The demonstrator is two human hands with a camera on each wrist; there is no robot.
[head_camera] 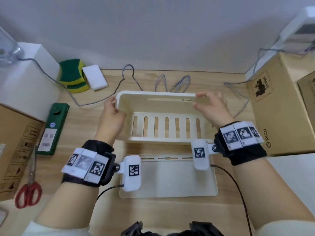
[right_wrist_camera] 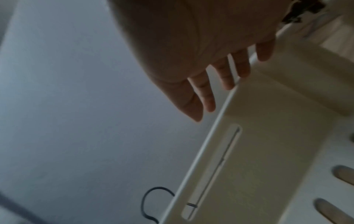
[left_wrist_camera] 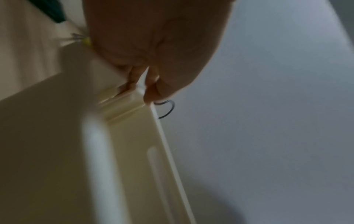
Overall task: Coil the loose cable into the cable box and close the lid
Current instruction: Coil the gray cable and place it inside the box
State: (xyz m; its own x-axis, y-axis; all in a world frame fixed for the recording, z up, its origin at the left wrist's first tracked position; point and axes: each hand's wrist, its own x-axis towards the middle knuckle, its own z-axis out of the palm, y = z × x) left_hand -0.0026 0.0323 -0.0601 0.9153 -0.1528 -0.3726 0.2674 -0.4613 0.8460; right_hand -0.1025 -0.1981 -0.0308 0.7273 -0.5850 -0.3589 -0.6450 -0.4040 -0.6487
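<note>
Cream slotted plastic cable box was pinched at its far-left corner by the left hand; right hand, grip released, hovered beside its far-right rim. Best steady both ends before feeding grey braided cable from behind the box.

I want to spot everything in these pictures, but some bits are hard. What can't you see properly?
- Grey braided cable: in the head view, the cream plastic cable box hides where it runs behind.
- Left hand: left wrist view is blurred; its fingertips pinch the box rim, but the rest is unclear.
- Right hand: right wrist view is dim; whether it touches the rim is unclear.
- Flat cream lid: the wrist cameras cover its corners in the head view.
</note>
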